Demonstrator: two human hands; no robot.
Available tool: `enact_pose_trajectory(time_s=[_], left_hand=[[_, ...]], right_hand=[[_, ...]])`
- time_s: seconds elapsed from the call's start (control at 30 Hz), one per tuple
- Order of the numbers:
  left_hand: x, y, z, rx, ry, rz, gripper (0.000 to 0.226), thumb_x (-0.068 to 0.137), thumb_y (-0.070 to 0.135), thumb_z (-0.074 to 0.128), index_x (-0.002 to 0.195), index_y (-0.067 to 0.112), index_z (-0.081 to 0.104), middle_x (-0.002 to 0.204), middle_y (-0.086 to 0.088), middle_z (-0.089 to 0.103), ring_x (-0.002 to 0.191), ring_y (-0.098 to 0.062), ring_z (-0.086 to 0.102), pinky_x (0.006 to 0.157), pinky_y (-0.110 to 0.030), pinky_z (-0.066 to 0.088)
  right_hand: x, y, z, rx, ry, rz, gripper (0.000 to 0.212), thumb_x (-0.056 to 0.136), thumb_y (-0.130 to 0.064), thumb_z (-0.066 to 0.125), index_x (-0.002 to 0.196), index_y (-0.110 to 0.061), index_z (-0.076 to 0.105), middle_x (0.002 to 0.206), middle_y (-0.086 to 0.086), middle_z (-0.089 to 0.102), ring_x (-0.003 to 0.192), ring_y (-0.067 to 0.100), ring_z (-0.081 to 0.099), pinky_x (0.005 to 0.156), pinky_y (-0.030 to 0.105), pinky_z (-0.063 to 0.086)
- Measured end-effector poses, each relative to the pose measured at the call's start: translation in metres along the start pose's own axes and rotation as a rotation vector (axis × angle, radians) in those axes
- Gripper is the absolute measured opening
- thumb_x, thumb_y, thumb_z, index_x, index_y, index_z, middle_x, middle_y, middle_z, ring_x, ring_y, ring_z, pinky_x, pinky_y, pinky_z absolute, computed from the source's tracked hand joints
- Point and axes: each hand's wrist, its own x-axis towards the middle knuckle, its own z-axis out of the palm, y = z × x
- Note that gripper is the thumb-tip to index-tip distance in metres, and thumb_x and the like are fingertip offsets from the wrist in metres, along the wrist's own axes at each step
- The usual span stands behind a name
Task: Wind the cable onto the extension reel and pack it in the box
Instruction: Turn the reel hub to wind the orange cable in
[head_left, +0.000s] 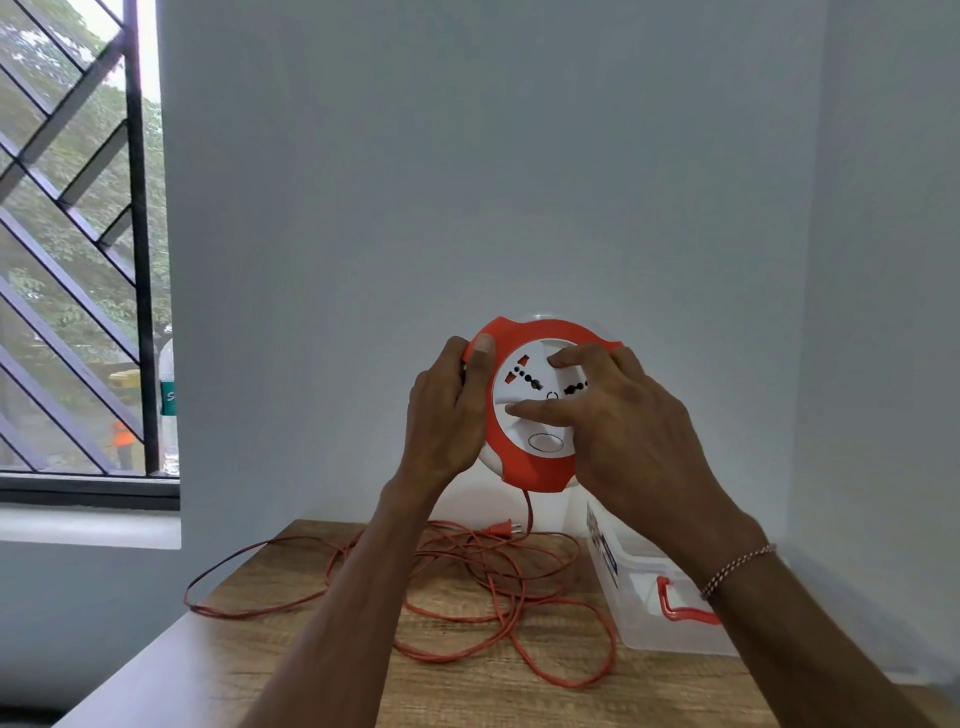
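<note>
Head cam: left hand (447, 410) grips the round orange-and-white plastic reel (535, 410) above the wooden table (291, 649); right hand (618, 431) fingers lie spread flat on the reel's face, orange cable (467, 587) loose below.

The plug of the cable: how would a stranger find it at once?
Start from the wooden table under the raised reel. Orange cable lies there in loose loops. At their far edge, near the wall, lies the plug: the only thick stub, with metal pins.

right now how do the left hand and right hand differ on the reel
The left hand grips the reel's orange rim from the side, thumb over the edge; the right hand lies across the white socket face with its fingers straight. Only the right wrist wears a thread bracelet. Both touch the reel, held above the table.
</note>
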Motion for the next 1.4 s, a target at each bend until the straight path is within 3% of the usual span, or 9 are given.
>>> enact_pose_trajectory(time_s=[0.2, 0.3, 0.43, 0.57, 0.7, 0.8, 0.97, 1.3, 1.4], left_hand=[[-0.001, 0.0, -0.001, -0.007, 0.005, 0.009, 0.036, 0.1, 0.05, 0.035, 0.091, 0.021, 0.055, 0.071, 0.008, 0.066, 0.061, -0.01, 0.067, 0.054, -0.021, 0.055], [-0.001, 0.001, -0.001, -0.006, 0.006, 0.014, 0.037, 0.101, 0.048, 0.036, 0.09, 0.018, 0.055, 0.069, 0.007, 0.065, 0.058, -0.009, 0.066, 0.052, -0.017, 0.05], [-0.001, -0.001, 0.0, -0.007, 0.003, 0.016, 0.038, 0.102, 0.047, 0.036, 0.094, 0.015, 0.056, 0.073, 0.008, 0.066, 0.061, -0.01, 0.066, 0.054, -0.018, 0.052], [-0.001, -0.001, 0.001, -0.003, 0.006, 0.003, 0.041, 0.101, 0.049, 0.035, 0.094, 0.014, 0.057, 0.074, 0.006, 0.066, 0.062, -0.014, 0.067, 0.056, -0.023, 0.055], [-0.001, -0.001, 0.0, -0.008, 0.016, 0.002, 0.039, 0.101, 0.048, 0.036, 0.093, 0.016, 0.057, 0.073, 0.008, 0.066, 0.062, -0.011, 0.066, 0.055, -0.023, 0.056], [-0.001, 0.0, 0.001, -0.023, 0.016, 0.006, 0.042, 0.1, 0.05, 0.035, 0.095, 0.015, 0.057, 0.073, 0.007, 0.066, 0.062, -0.012, 0.066, 0.056, -0.023, 0.057], [-0.001, 0.001, 0.001, -0.021, 0.01, 0.023, 0.038, 0.1, 0.048, 0.035, 0.093, 0.017, 0.056, 0.072, 0.012, 0.065, 0.06, -0.004, 0.065, 0.053, -0.014, 0.051], [-0.002, 0.002, 0.0, -0.018, 0.003, 0.029, 0.034, 0.101, 0.048, 0.036, 0.097, 0.02, 0.056, 0.078, 0.014, 0.066, 0.066, -0.003, 0.068, 0.054, -0.012, 0.051], [-0.002, 0.001, 0.0, -0.027, 0.013, 0.028, 0.035, 0.1, 0.049, 0.037, 0.096, 0.02, 0.057, 0.075, 0.011, 0.067, 0.064, -0.007, 0.069, 0.054, -0.015, 0.053]], right_hand=[[-0.005, -0.001, 0.007, 0.001, 0.117, 0.074, 0.059, 0.065, -0.036, 0.082, 0.12, -0.04, 0.062, 0.114, 0.009, 0.061, 0.1, 0.027, 0.059, 0.068, 0.038, 0.056], [-0.006, -0.002, 0.007, 0.039, 0.167, 0.145, 0.057, 0.075, -0.051, 0.069, 0.129, -0.042, 0.052, 0.112, 0.006, 0.061, 0.096, 0.023, 0.061, 0.07, 0.037, 0.055], [-0.005, -0.005, 0.004, 0.109, 0.207, 0.24, 0.064, 0.077, -0.069, 0.055, 0.131, -0.035, 0.054, 0.107, 0.005, 0.071, 0.088, 0.024, 0.068, 0.075, 0.038, 0.057], [-0.004, -0.005, 0.002, 0.119, 0.223, 0.222, 0.056, 0.081, -0.063, 0.056, 0.127, -0.03, 0.059, 0.103, 0.003, 0.073, 0.087, 0.023, 0.067, 0.075, 0.037, 0.057], [-0.002, 0.003, -0.001, 0.115, 0.281, 0.078, 0.031, 0.079, -0.029, 0.073, 0.108, -0.019, 0.071, 0.106, 0.01, 0.07, 0.095, 0.029, 0.059, 0.072, 0.041, 0.058], [0.0, 0.006, -0.004, 0.117, 0.16, -0.031, 0.034, 0.066, -0.016, 0.083, 0.099, -0.021, 0.074, 0.119, 0.011, 0.064, 0.109, 0.033, 0.052, 0.078, 0.046, 0.054], [-0.001, -0.001, -0.004, 0.04, -0.042, -0.069, 0.058, 0.057, -0.022, 0.089, 0.111, -0.031, 0.069, 0.135, 0.011, 0.053, 0.121, 0.037, 0.044, 0.091, 0.053, 0.047], [-0.005, 0.001, 0.002, 0.018, 0.091, 0.024, 0.059, 0.061, -0.031, 0.086, 0.117, -0.036, 0.065, 0.115, 0.013, 0.062, 0.104, 0.034, 0.056, 0.077, 0.045, 0.054], [-0.006, 0.004, 0.004, 0.02, 0.143, 0.089, 0.057, 0.073, -0.047, 0.073, 0.127, -0.04, 0.055, 0.112, 0.008, 0.062, 0.098, 0.026, 0.056, 0.072, 0.038, 0.054]])
